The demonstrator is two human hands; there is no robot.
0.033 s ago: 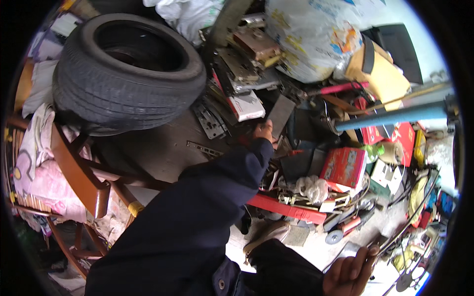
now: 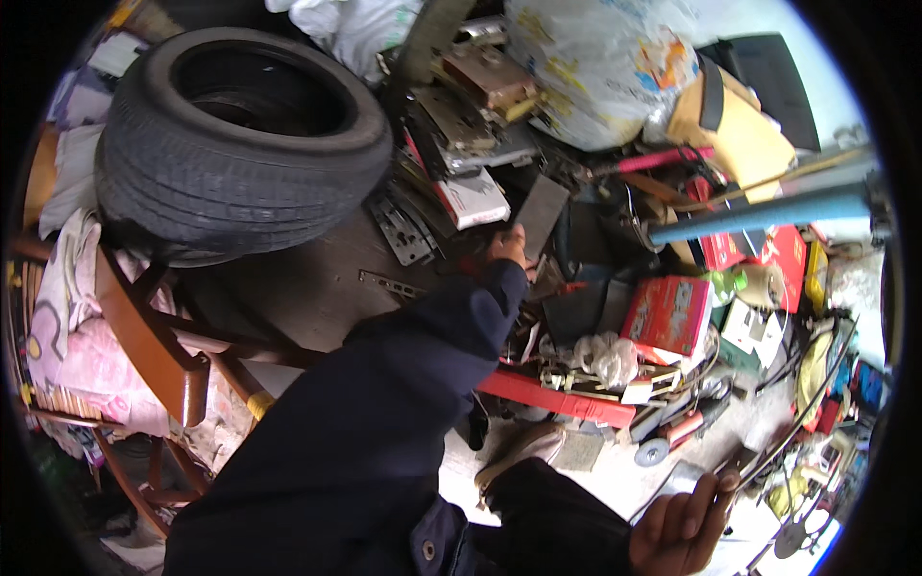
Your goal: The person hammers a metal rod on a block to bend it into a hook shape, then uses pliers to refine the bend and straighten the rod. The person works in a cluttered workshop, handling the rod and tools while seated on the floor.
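Note:
My left hand (image 2: 509, 247) reaches into the pile and closes at the near end of a flat dark grey bar (image 2: 542, 213). Its fingers are partly hidden. Just beyond that hand lies a white and red box (image 2: 475, 199), and left of it a dark slotted metal plate (image 2: 403, 230). At the lower right my right hand (image 2: 684, 526) is closed, thumb and fingers pinching a thin dark object (image 2: 738, 463) too small to identify.
A large tyre (image 2: 245, 182) stands at the far left, beside a wooden chair frame (image 2: 158, 336). A blue pole (image 2: 768, 223) crosses on the right above a red box (image 2: 669, 315). A red metal bar (image 2: 557, 398) lies before the pile. A plastic bag (image 2: 595, 82) bulges at the back.
The whole view has shifted slightly, with the scene a little higher and further left. Both hands keep their places among the things.

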